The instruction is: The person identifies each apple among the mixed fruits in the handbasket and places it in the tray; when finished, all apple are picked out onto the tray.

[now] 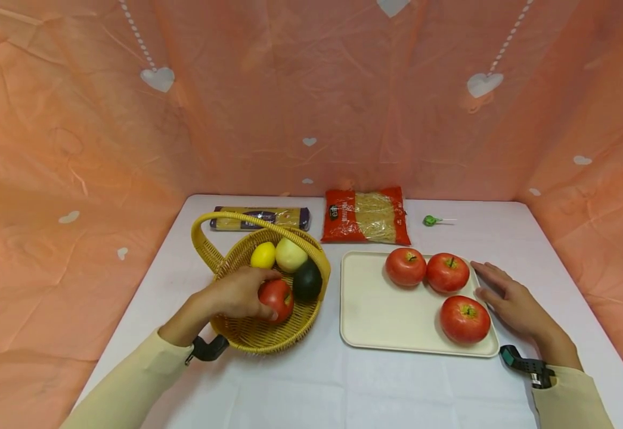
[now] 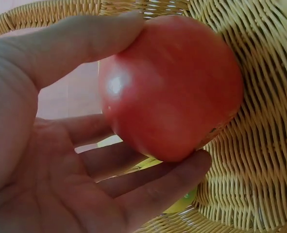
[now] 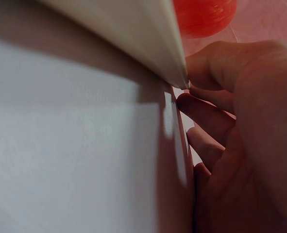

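Note:
A yellow wicker basket (image 1: 260, 339) with an arched handle stands on the left side of the table. Inside it my left hand (image 1: 242, 292) grips a red apple (image 1: 276, 300), thumb on one side and fingers on the other; in the left wrist view the apple (image 2: 175, 87) lies against the weave. Beyond it in the basket are a lemon (image 1: 263, 255), a pale round fruit or vegetable (image 1: 291, 255) and a dark avocado (image 1: 307, 280). My right hand (image 1: 517, 307) rests at the right edge of a cream tray (image 1: 386, 316), its thumb touching the rim (image 3: 179, 73).
On the tray sit three red apples: one at the back (image 1: 405, 266), one beside it (image 1: 448, 273), one nearer (image 1: 464, 320). Behind lie a long noodle packet (image 1: 284, 217), a red pasta bag (image 1: 366, 215) and a green lollipop (image 1: 430, 220). Peach curtains (image 1: 300, 101) surround the white table.

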`<state>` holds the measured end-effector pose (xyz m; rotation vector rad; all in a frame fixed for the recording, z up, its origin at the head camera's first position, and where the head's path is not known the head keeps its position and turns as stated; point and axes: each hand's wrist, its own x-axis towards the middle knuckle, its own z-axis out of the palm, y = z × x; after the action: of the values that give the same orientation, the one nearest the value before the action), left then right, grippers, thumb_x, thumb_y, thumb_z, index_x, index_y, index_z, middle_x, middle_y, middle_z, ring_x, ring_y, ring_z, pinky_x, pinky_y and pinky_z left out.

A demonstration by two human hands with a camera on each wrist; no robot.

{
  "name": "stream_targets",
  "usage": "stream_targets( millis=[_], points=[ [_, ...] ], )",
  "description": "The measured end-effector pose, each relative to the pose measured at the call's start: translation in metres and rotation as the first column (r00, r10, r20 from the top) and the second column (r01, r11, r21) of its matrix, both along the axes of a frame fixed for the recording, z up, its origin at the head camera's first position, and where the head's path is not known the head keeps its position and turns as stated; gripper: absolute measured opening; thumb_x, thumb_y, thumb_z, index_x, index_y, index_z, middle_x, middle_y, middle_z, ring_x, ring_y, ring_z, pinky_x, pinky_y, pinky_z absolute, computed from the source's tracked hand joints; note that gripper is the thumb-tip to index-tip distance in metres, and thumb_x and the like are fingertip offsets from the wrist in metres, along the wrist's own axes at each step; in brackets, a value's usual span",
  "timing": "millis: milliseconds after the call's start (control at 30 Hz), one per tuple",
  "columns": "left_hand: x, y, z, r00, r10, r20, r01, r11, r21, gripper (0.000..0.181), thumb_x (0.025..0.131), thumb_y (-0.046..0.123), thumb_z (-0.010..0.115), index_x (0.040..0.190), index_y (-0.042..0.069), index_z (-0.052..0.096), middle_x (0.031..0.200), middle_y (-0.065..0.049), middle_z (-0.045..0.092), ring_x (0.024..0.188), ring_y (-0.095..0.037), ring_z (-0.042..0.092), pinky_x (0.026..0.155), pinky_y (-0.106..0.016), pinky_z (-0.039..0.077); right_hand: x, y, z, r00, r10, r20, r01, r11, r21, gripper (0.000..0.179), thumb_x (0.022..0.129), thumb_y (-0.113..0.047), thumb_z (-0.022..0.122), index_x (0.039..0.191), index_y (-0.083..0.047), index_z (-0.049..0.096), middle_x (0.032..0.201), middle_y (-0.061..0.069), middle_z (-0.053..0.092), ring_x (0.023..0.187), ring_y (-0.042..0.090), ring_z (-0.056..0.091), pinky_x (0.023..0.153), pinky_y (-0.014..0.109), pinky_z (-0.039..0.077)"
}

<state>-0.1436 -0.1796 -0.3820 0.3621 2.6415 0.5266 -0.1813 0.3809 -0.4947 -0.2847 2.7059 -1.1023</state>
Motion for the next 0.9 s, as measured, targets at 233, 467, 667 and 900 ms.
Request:
stream_targets(
  millis=[233, 467, 667, 900],
  points=[
    [0.005, -0.003, -0.006, 0.999, -0.022, -0.038, 0.023, 1.000, 0.012, 0.085, 0.079, 0.035, 0.099, 0.150, 0.009, 0.062, 0.133, -0.010, 0.071, 0.126, -0.034, 0.058, 0.103, -0.052, 0.059, 0.000, 0.000, -0.001, 1.000, -0.004, -0.006, 0.004, 1.000, 0.005, 0.070, 0.112, -0.030, 0.062, 0.172, -0.010, 0.032, 0.175, 0.037, 0.020, 0.160, 0.065, 0.014, 0.113, 0.092, 0.020],
    [0.009, -0.014, -0.004, 0.992, -0.005, -0.130, 0.023, 0.990, 0.137, 0.076, 0.079, 0.034, 0.099, 0.142, 0.007, 0.067, 0.124, -0.009, 0.074, 0.114, -0.029, 0.067, 0.095, -0.048, 0.064, 0.001, 0.000, -0.001, 1.000, 0.002, -0.025, -0.002, 1.000, 0.003, 0.069, 0.112, -0.029, 0.062, 0.172, -0.009, 0.033, 0.175, 0.037, 0.021, 0.160, 0.065, 0.015, 0.113, 0.092, 0.021],
    [0.018, -0.023, 0.006, 0.980, -0.021, -0.196, 0.068, 0.970, 0.232, 0.076, 0.080, 0.036, 0.098, 0.144, 0.009, 0.067, 0.129, -0.006, 0.075, 0.115, -0.025, 0.069, 0.095, -0.049, 0.064, 0.001, 0.000, 0.000, 1.000, 0.006, -0.023, -0.006, 1.000, -0.007, 0.069, 0.112, -0.028, 0.061, 0.172, -0.009, 0.033, 0.175, 0.037, 0.021, 0.161, 0.065, 0.013, 0.114, 0.092, 0.020],
    [0.031, -0.025, 0.013, 0.976, -0.027, -0.215, 0.116, 0.904, 0.412, 0.080, 0.078, 0.033, 0.100, 0.148, 0.014, 0.066, 0.134, -0.001, 0.075, 0.123, -0.021, 0.071, 0.108, -0.041, 0.059, 0.000, 0.000, 0.000, 1.000, 0.012, -0.026, -0.012, 1.000, -0.007, 0.069, 0.112, -0.028, 0.061, 0.173, -0.010, 0.033, 0.175, 0.037, 0.021, 0.161, 0.065, 0.013, 0.114, 0.092, 0.019]
  ],
)
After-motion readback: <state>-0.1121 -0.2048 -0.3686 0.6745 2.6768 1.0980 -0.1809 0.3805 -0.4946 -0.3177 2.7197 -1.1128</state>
